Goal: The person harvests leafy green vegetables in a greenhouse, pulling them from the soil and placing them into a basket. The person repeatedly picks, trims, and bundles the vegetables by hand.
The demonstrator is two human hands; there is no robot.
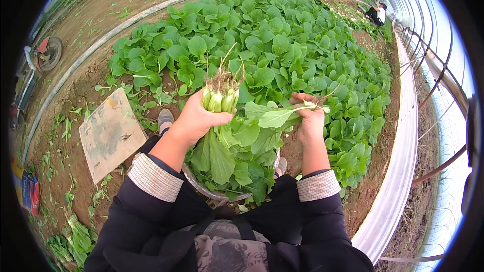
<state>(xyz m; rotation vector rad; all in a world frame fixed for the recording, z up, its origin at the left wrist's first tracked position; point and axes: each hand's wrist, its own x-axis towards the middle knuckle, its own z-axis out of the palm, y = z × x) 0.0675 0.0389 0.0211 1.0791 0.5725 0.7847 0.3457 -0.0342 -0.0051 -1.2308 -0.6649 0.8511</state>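
My left hand [200, 117] is closed around a bunch of leafy greens [220, 100], its pale stems and thin brown roots pointing up and its leaves hanging down. In my right hand [311, 119] are a few more leafy green plants [281, 117], held sideways with their roots to the right and leaves towards the bunch. Below both hands a round basin [204, 190] sits between my legs, with loose green leaves [242, 175] in it; much of its rim is hidden. Growing greens [264, 45] fill the bed just beyond my hands.
A stained flat board [111, 136] lies on the soil at left. Tied bunches of greens [79, 230] rest at lower left near a printed bag [26, 189]. A pale hose [113, 32] borders the bed. Plastic sheeting [401, 151] runs along the right. Two people [376, 13] sit farther off.
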